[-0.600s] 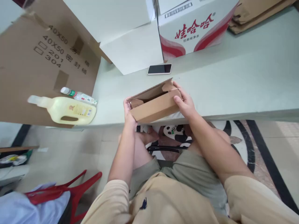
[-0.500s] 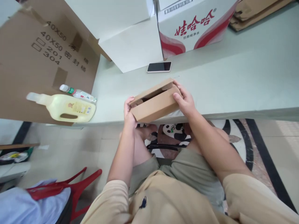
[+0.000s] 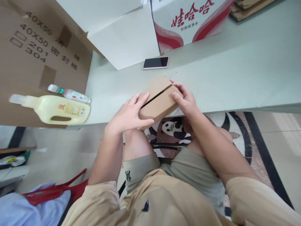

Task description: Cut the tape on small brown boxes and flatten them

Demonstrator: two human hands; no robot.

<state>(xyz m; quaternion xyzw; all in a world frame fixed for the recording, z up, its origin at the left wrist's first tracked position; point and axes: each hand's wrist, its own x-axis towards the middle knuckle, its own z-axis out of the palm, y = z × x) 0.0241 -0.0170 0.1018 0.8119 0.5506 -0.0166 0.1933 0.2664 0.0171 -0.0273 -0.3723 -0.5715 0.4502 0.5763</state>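
Observation:
A small brown cardboard box (image 3: 158, 106) is held at the front edge of the table, tilted, with a narrow dark gap along its top between lid and front wall. My right hand (image 3: 185, 98) grips its right end, thumb on the front panel and fingers behind. Around the left end is my left hand (image 3: 130, 114), its thumb low on the front and its fingers across the top edge. The far side of the box is blurred, and its inside is hidden.
Behind the box lies a phone (image 3: 155, 62) on the pale table (image 3: 246, 72). A white carton (image 3: 131, 40) and a red-and-white water carton (image 3: 185, 29) stand farther back. Leftward are a yellow jug (image 3: 63, 110), a small bottle (image 3: 72, 95) and a large cardboard box (image 3: 35, 75).
The gap in the box has narrowed as its lid came down. My left hand has shifted from the end corner to spread over the left end. The view has shifted slightly.

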